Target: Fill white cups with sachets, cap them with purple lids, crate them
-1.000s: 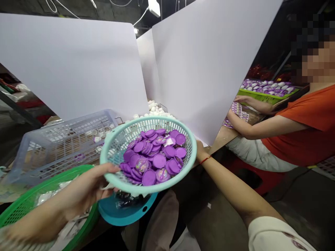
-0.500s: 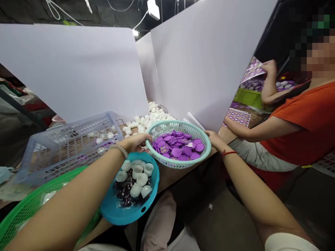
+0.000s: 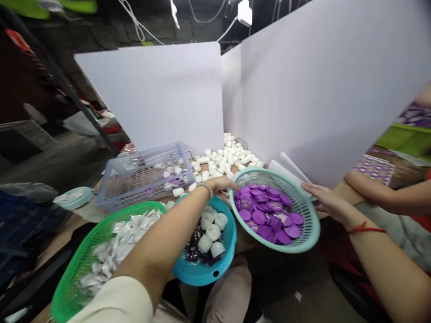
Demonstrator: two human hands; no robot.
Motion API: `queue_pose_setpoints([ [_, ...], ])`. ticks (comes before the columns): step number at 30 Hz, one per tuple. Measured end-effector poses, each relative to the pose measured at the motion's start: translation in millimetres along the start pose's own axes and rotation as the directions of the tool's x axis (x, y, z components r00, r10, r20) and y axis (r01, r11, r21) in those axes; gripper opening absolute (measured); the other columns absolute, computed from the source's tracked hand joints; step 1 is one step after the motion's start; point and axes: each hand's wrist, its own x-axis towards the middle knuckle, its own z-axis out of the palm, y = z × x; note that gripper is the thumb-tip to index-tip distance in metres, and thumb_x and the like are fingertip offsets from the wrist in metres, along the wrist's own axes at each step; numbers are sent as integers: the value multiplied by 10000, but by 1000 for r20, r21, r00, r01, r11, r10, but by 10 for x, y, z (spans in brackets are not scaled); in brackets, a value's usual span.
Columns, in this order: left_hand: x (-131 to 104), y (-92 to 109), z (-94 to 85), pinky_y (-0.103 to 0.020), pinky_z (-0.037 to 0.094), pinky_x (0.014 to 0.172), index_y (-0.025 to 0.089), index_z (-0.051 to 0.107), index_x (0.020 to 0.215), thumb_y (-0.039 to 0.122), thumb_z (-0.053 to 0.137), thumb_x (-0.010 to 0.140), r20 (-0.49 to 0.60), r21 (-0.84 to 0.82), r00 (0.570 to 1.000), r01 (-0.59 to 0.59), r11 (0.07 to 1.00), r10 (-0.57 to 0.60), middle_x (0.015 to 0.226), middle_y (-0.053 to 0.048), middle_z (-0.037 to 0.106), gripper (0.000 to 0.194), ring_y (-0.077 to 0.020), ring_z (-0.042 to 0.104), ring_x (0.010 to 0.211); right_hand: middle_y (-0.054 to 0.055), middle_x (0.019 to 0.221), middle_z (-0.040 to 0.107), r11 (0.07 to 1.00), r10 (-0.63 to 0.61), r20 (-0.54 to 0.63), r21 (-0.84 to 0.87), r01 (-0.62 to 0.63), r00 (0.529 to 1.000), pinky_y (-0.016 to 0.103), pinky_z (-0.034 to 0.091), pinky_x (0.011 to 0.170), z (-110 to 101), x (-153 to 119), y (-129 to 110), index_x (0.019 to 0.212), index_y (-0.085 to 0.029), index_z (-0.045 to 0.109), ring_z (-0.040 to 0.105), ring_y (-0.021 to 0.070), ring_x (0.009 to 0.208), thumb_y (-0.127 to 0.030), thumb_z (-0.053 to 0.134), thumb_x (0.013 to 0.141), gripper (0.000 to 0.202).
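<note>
A pale mint basket [image 3: 311,224] holds a heap of purple discs [image 3: 266,208] and tilts down toward the right. My left hand [image 3: 222,185] grips its left rim, with the fingertips partly hidden. At its upper right side is my right hand [image 3: 325,197], fingers stretched out along the rim, the thumb side raised. Just left of the mint basket, below my left forearm, stands a blue basin [image 3: 230,244] with white cups [image 3: 213,232] and small dark wrapped packets [image 3: 193,246]. Many white cups [image 3: 229,157] lie piled on the table behind.
A green basket [image 3: 60,287] of white wrapped packets sits at the left. Behind it a lilac crate [image 3: 144,175] lies near white upright panels [image 3: 161,98]. White rolled sheets [image 3: 289,168] rest beside the mint basket. A person's arm [image 3: 380,193] reaches in from the right.
The view has swung left, showing more of the green basket. The mint basket now tilts, its discs gathered to the left. My right hand has opened from its hold on the rim.
</note>
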Motion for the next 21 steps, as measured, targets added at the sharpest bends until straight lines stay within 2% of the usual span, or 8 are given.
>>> queue_pose_setpoints([
  [2,38,10,44,-390,647,810,152,690,1219,365,712,1007,6,95,999,45,994,-46,1162,-83,727,302,-207,727,950,201,1078,778,993,-55,-76,-110,46,996,552,631,863,70,117,20,1295,-156,705,763,385,962,-572,725,825,628],
  [4,61,4,54,-410,644,842,151,691,1224,372,714,1004,-27,171,998,58,984,-54,1185,-89,727,313,-219,727,983,227,1156,738,969,-136,-148,-228,101,980,612,560,1023,150,197,34,1281,-143,725,703,451,1141,-526,761,791,623],
  [7,5,-31,-18,-458,628,919,160,683,1264,377,712,1002,-112,239,994,36,970,-10,1269,-107,708,341,-249,714,1079,240,1389,612,893,-271,-193,-417,171,943,612,437,1182,260,148,37,1345,-156,715,573,479,1355,-448,724,837,586],
  [10,-205,-58,-172,-459,617,927,166,681,1255,383,696,1010,-160,251,985,-16,968,58,1269,-104,701,327,-248,703,1082,227,1470,539,728,-399,-131,-647,226,908,562,477,1154,350,-76,-12,1411,-159,680,586,434,1347,-396,635,924,543],
  [14,-717,-112,-422,-385,578,809,140,688,1055,408,638,1004,-116,182,982,-126,975,148,949,-52,688,277,-220,669,868,222,1562,476,599,-435,-107,-776,198,894,539,463,1155,432,-371,-175,1469,-175,641,530,419,1396,-386,620,968,544],
  [16,-1071,-239,-541,-355,562,809,172,680,1097,472,604,979,-76,105,976,-197,975,206,938,-37,669,332,-222,650,884,204,1620,440,542,-448,-89,-818,191,889,557,423,1177,463,-475,-280,1491,-194,625,448,427,1461,-374,600,990,533],
  [18,-1461,-476,-632,-336,568,818,220,687,1150,569,625,932,-9,3,973,-229,973,229,1028,-39,673,416,-220,646,916,173,1586,514,485,-441,-13,-845,226,897,521,410,1182,504,-554,-381,1425,-215,681,447,395,1466,-336,567,1011,446],
  [21,-2006,-990,-678,-258,544,774,279,736,1109,516,767,858,142,-290,983,-74,954,120,965,-17,675,347,-200,632,906,116,1249,755,426,-333,181,-847,319,926,390,507,1037,606,-619,-476,1133,-250,821,665,311,1207,-310,665,951,247],
])
